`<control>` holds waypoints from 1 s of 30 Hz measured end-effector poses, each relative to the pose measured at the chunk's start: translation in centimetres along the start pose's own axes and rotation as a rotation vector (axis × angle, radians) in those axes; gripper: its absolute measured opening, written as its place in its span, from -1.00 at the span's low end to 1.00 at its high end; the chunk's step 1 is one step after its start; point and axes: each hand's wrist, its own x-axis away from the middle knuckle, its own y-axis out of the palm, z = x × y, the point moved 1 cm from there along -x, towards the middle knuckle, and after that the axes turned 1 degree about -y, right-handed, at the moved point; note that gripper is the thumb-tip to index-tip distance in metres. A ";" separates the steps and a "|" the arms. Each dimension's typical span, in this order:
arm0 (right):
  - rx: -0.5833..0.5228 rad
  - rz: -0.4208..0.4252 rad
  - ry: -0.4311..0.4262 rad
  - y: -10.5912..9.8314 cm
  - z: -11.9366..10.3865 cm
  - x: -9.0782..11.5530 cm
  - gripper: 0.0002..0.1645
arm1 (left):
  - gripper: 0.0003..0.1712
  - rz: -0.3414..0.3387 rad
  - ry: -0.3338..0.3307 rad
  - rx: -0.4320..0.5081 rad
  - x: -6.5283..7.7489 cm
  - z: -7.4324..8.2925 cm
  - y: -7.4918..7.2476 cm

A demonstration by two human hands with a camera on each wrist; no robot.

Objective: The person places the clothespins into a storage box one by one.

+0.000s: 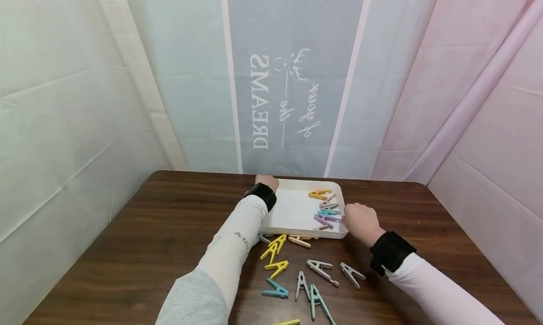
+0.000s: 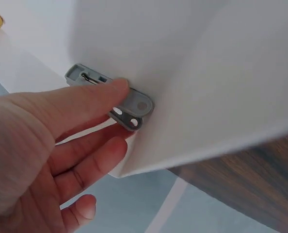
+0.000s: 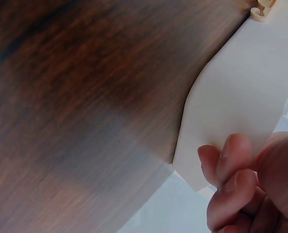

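A shallow white tray lies near the far edge of the table. My left hand is at its far left corner. In the left wrist view the thumb and index finger pinch a grey clothespin against the inside of the tray wall, with the other fingers loosely bent. My right hand holds the tray's right side, its fingers curled at the outer wall in the right wrist view. Along the tray's right end lie an orange clothespin, a blue clothespin, a purple clothespin and beige ones.
Several clothespins are scattered on the dark wooden table in front of the tray, among them a yellow clothespin, a teal clothespin and a grey clothespin. Fabric curtains surround the table's back and sides.
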 end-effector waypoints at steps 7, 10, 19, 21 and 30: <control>-0.060 -0.036 0.026 -0.3 0.4 -0.2 -0.78 | -0.88 0.119 0.124 -0.006 2.4 -0.9 -2.6; -0.125 -0.071 0.052 -0.1 0.6 -0.2 -0.77 | -0.85 0.191 0.226 -0.024 3.7 -1.7 -3.2; -0.379 -0.146 0.064 0.3 1.2 -1.2 -0.65 | -0.69 0.200 0.238 0.385 8.6 -8.0 -3.4; -0.397 -0.146 0.055 0.4 1.2 -1.4 -0.65 | -0.67 0.202 0.214 0.449 9.8 -9.4 -2.6; -0.430 -0.138 0.084 0.8 1.6 -0.8 -0.65 | -0.43 0.063 0.080 0.443 13.4 -11.0 1.8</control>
